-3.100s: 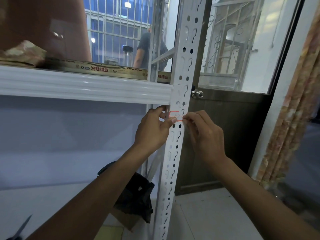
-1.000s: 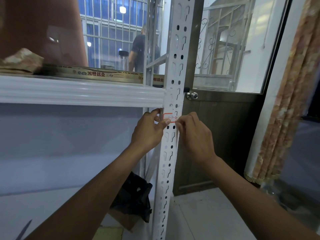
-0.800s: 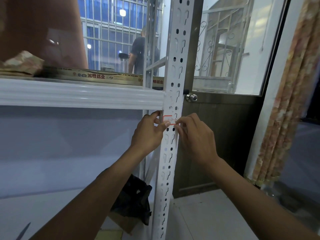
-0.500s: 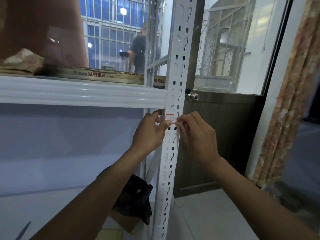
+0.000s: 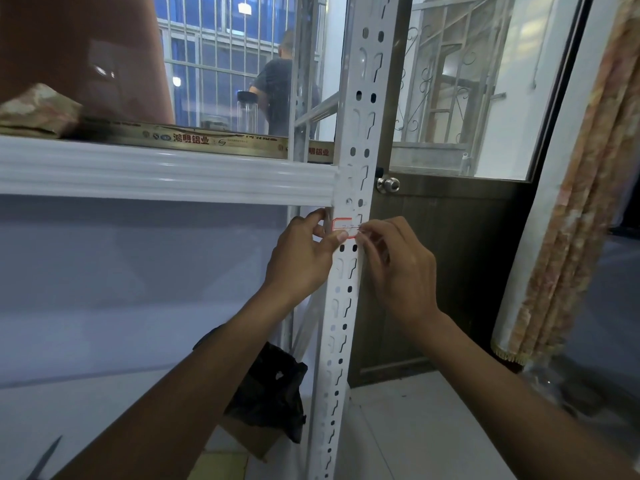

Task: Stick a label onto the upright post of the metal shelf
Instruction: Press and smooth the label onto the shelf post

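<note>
Label [image 5: 346,229] — white, red-bordered, faint writing — lies on upright post [image 5: 349,282].

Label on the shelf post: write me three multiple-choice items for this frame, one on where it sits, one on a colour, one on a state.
1. Where is the label on the upright post?
A. Just below the horizontal shelf beam
B. Near the floor
C. Above the beam

2. What colour is the label's border?
A. Blue
B. Red
C. Green

3. What are the hands doing?
A. Both hang clear of the post
B. Only one touches the label
C. The left hand and the right hand each have fingertips at an edge of the label

Answers:
1 A: the label lies on the post face right under the beam joint.
2 B: a red outline frames the white label.
3 C: the left thumb sits on its lower left edge, the right fingertips meet its right edge.
</note>
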